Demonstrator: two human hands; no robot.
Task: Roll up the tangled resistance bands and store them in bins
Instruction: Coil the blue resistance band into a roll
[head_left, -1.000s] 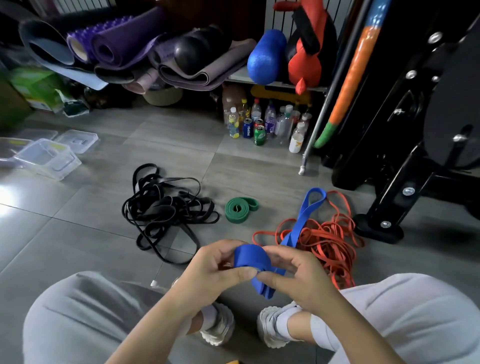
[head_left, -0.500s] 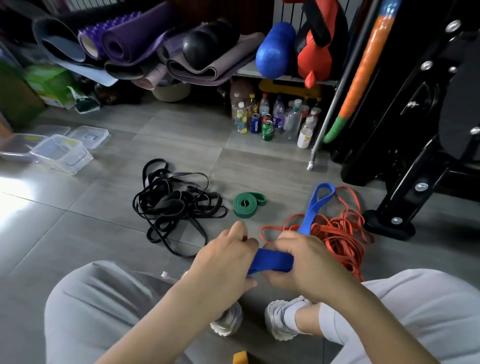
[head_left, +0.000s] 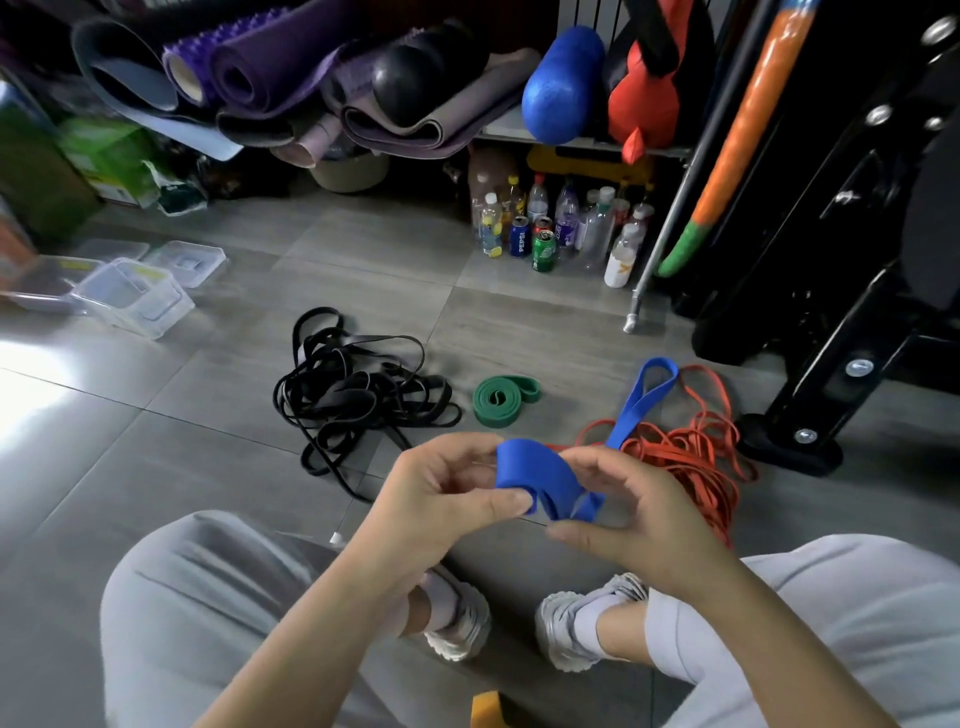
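- Slipping is the main risk. The blue band (head_left: 545, 483) is only a loose, part-wound coil held above the floor between both hands. If the pinch eases, the springy rubber would likely uncurl and the turns would be lost.
- Snagging is the second risk. The unwound tail runs off toward 1 o'clock and lies across the tangled orange bands (head_left: 691, 457). Drawing it in quickly could drag orange strands along or knot into them.
- Winding askew could give a lopsided roll, less tidy than the rolled green band (head_left: 501, 397) at 12 o'clock. Such a roll may sit badly in the clear bins (head_left: 132, 296), well apart at 10 o'clock.
- The left hand (head_left: 441, 499) sits at 9 o'clock of the coil. Its thumb presses the near face and its fingers curl behind the top, pinching the coil.
- The right hand (head_left: 639, 514) sits at 3 o'clock of the coil, with its fingers curled over the far side and its thumb stretched underneath. It seems to hold the band where the tail leaves, though the coil hides the contact itself.
- The black bands (head_left: 353, 400) lie tangled at 11 o'clock, touched by neither hand.
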